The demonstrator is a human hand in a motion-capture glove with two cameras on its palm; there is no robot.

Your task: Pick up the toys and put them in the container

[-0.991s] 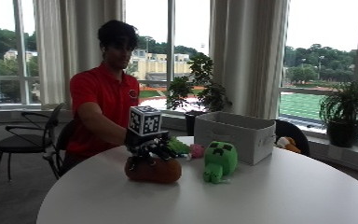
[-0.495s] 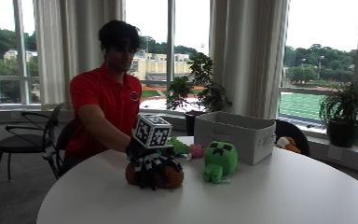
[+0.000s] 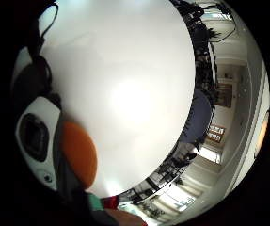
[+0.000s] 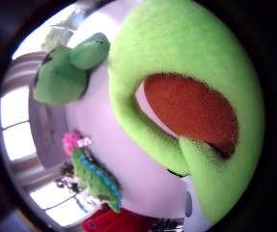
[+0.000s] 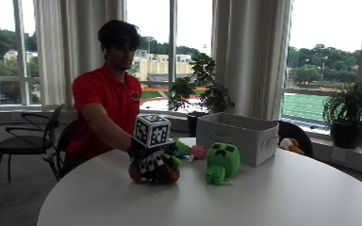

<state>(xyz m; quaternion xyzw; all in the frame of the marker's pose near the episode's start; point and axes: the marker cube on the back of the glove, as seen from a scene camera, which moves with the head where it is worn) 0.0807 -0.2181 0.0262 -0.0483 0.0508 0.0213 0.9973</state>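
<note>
Outside view is showing a person in a red shirt sitting at a round white table (image 5: 262, 197), reaching the gloved right hand (image 5: 151, 157) down onto a brown-and-green plush toy (image 5: 159, 173) lying near the table's edge on the person's side. The grip is curling over the top of that toy, fingers draped down its sides. Just beside it a blocky green plush (image 5: 222, 162) is standing upright, face turned out over the table. Behind that, the white fabric container (image 5: 239, 137) is sitting with its open top upward, its long side running along the far rim of the table. A small pink toy (image 5: 199, 152) and another green one (image 5: 182, 148) are lying between the hand and the container. Wide bare tabletop is stretching on the side away from the person.

Thumb side palm view is filling with lime-green plush and an orange patch (image 4: 191, 108), close against the palm. Little finger side palm view is looking across bare table (image 3: 125, 89), an orange part of the toy (image 3: 78, 153) showing beside the palm.
</note>
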